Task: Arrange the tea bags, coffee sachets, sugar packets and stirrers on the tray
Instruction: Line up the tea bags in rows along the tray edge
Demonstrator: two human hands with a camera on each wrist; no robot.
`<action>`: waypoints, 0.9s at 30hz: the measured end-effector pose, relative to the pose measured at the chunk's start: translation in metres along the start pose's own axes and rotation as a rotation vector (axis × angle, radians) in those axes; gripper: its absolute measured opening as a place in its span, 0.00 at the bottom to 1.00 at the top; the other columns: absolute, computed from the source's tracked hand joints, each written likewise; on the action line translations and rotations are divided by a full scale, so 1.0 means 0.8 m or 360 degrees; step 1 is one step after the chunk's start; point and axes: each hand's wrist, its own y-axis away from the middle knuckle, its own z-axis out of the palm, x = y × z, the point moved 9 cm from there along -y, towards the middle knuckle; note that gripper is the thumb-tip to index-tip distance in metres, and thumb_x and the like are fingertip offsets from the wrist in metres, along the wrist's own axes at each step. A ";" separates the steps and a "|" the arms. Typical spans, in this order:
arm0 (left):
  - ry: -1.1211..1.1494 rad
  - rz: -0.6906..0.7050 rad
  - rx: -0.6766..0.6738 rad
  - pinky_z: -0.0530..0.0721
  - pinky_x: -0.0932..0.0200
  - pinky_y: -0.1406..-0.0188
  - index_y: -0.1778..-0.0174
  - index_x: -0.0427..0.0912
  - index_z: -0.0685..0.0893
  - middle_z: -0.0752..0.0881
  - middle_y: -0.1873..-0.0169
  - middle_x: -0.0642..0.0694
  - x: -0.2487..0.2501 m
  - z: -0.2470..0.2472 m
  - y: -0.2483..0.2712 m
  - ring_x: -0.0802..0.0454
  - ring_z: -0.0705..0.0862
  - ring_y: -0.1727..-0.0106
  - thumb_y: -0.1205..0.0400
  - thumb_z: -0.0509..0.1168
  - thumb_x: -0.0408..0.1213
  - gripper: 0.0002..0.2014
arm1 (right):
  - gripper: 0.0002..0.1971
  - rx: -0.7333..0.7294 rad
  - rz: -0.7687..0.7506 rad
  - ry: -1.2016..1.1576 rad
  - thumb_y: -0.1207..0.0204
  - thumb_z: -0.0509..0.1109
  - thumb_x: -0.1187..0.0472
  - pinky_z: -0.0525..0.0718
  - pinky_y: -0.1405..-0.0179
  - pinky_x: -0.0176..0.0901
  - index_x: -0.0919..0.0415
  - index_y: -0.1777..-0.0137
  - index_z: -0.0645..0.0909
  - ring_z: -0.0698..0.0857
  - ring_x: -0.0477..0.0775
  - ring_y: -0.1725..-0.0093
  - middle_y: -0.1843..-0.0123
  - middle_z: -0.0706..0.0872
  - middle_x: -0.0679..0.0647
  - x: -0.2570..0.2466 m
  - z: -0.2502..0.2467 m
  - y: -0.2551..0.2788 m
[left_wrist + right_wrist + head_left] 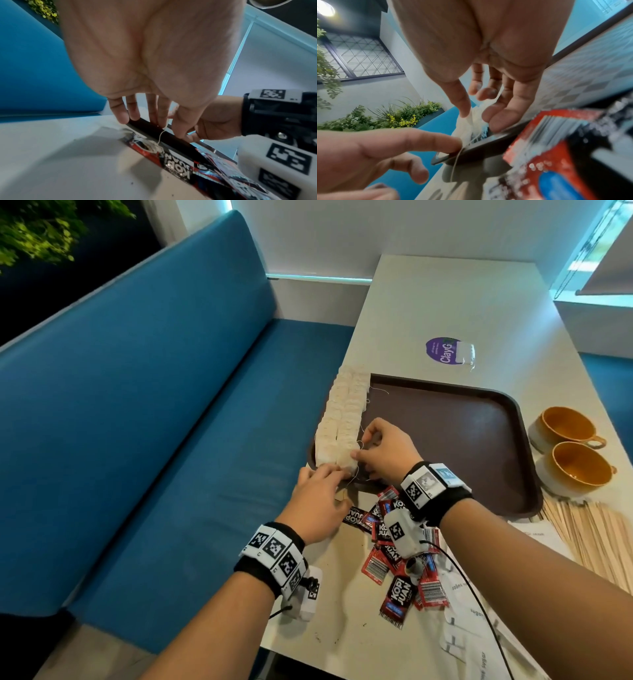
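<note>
At centre frame the left hand [317,501], fingers straight, steadies the near end of the tea bags [342,419] along the tray [445,419] left rim, while the right hand [383,450] pinches the last bag; a loose string [161,135] over the rim risks snagging and dragging the row.

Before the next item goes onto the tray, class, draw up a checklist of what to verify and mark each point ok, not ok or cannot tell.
1. Tea bags lined up along the tray's left edge: ok.
2. Near-end bag settled: cannot tell; right hand and left hand both touch it.
3. Strings tucked in: not ok; one string hangs over the rim.
4. Free tray space for the rest: ok.
5. Coffee sachets on tray: not ok, on the table.
6. Stirrers on tray: not ok, on the table.
</note>
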 end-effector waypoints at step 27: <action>0.0192 -0.0244 0.0036 0.43 0.51 0.12 0.08 0.46 0.44 0.42 0.09 0.54 -0.039 -0.007 -0.029 0.53 0.37 0.10 0.12 0.65 0.54 0.44 | 0.05 -0.0019 0.0195 0.0212 0.22 0.77 0.56 0.88 0.56 0.38 0.55 0.49 0.89 0.89 0.47 0.53 0.49 0.91 0.51 -0.001 -0.007 0.013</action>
